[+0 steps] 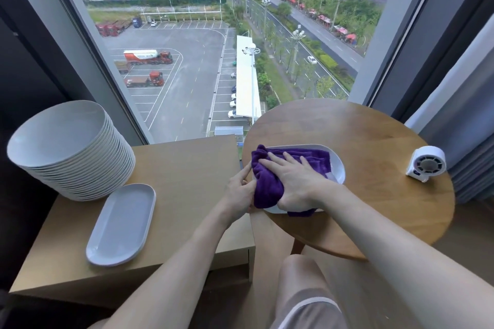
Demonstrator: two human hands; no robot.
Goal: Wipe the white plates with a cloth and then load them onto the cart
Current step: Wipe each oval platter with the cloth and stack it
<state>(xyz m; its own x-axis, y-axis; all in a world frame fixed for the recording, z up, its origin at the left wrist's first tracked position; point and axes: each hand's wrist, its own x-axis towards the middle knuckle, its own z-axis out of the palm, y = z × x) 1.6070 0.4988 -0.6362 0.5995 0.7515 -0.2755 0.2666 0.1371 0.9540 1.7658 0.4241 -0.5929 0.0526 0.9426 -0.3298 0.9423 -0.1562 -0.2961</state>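
A white oval plate (337, 168) lies on the round wooden table (374, 141), mostly covered by a purple cloth (270, 187). My right hand (294, 181) presses flat on the cloth, fingers spread. At the plate's left edge my left hand (240, 189) grips the rim. Another white oval plate (121, 224) rests alone on the low wooden surface (187, 168) to the left. Behind that plate stands a tall stack of round white plates (69, 147).
A small white fan (426, 164) sits on the round table's right side. A floor-to-ceiling window (213, 48) is straight ahead, grey curtains (467, 128) hang at the right. My knee (302, 280) is below the table's front edge.
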